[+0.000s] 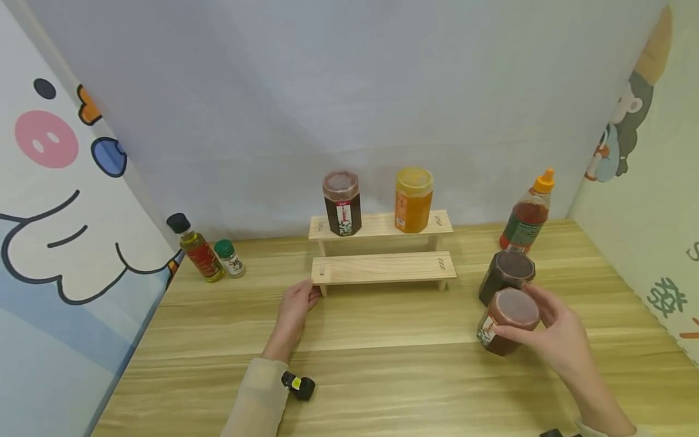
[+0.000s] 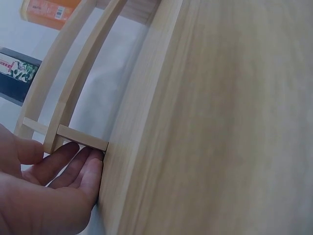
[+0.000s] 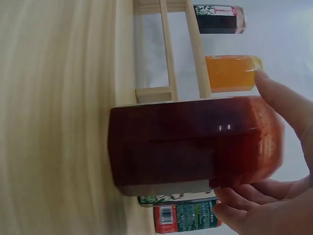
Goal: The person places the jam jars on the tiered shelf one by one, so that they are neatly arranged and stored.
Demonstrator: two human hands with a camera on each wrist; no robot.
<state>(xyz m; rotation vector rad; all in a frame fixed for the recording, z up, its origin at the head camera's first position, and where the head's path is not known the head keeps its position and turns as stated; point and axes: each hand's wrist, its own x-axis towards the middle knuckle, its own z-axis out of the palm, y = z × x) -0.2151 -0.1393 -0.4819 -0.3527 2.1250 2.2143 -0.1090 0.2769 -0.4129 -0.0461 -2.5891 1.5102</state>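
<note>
My right hand (image 1: pixel 562 337) holds a dark red hexagonal jar (image 1: pixel 508 321), thumb on its near side and fingers on the far side, close over the table. In the right wrist view this jar (image 3: pixel 190 144) fills the middle. Just behind it stands a second dark jar (image 1: pixel 505 276). My left hand (image 1: pixel 295 306) grips the left end of a two-step wooden rack (image 1: pixel 382 268), thumb at the lower plank and fingers curled by its leg (image 2: pixel 80 137). On the upper step stand a dark jar (image 1: pixel 343 206) and an orange-yellow jar (image 1: pixel 414 203).
A red sauce bottle with an orange cap (image 1: pixel 526 215) is at the back right. At the left stand an oil bottle (image 1: pixel 199 252) and a small green-capped shaker (image 1: pixel 229 260). A pale cloth wall (image 1: pixel 355 91) closes off the back of the wooden table (image 1: pixel 393 388).
</note>
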